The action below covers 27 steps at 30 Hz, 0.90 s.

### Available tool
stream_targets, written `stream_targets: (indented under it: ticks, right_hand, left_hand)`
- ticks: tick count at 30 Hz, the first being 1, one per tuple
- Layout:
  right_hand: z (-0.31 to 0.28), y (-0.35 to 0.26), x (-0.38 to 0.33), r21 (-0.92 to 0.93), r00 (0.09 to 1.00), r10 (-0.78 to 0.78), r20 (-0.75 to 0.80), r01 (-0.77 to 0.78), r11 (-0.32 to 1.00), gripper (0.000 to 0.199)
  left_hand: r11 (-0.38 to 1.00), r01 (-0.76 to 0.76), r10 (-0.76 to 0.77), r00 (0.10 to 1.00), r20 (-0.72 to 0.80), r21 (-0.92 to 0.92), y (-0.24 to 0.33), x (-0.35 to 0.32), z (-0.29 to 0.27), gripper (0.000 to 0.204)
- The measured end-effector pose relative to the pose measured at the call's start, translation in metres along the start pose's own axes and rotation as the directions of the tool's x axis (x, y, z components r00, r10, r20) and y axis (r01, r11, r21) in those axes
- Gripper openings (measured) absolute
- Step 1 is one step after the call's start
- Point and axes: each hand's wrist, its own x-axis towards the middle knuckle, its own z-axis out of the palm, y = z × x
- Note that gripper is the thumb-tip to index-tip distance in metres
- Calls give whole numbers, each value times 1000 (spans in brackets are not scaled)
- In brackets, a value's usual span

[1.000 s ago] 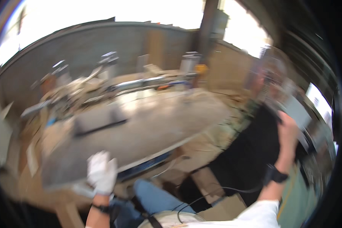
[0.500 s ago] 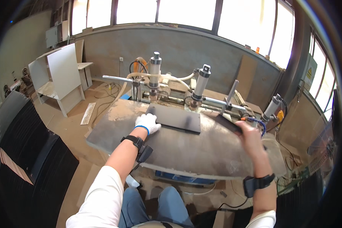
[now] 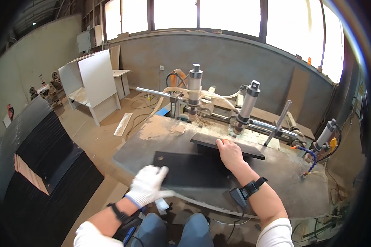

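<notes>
A dark flat panel with a small round hole near its left end lies on the worktable, toward the near edge. My left hand, in a white knitted glove, is at that panel's left end, thumb and fingers apart, gripping nothing. Behind the panel, my bare right hand is closed over a second dark board, which sits slantwise across the table just in front of the drilling machine. My right palm and forearm hide part of both boards. Whether the two boards touch cannot be made out.
Behind the boards stands a machine with upright cylinders, hoses and a metal rail. Sawdust covers the table's far left. Stacked black panels rise at my left. A white cabinet stands farther back, with cables on the floor.
My left hand has come off the panel by the machine and moved nearer me. My right hand has swung inward from the right. A panel with a hole now shows near the front edge.
</notes>
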Motion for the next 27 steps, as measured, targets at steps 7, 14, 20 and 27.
stream_targets:
  ticks: [7,14,20,27]
  right_hand:
    - [43,25,-6,225,999,-19,27,12,974,50]
    - [71,8,24,223,999,-46,11,43,974,53]
    - [49,-5,26,140,982,17,190,-44,989,62]
    - [-49,-34,-20,362,995,-57,-83,83,929,58]
  left_hand:
    - [930,61,19,977,-213,363,-90,-132,-71,41]
    - [697,444,-323,895,-307,563,-125,-212,-127,42]
    - [309,659,-645,675,-359,686,-172,-235,-148,67]
    - [246,692,-871,465,-158,679,-215,-242,-148,68]
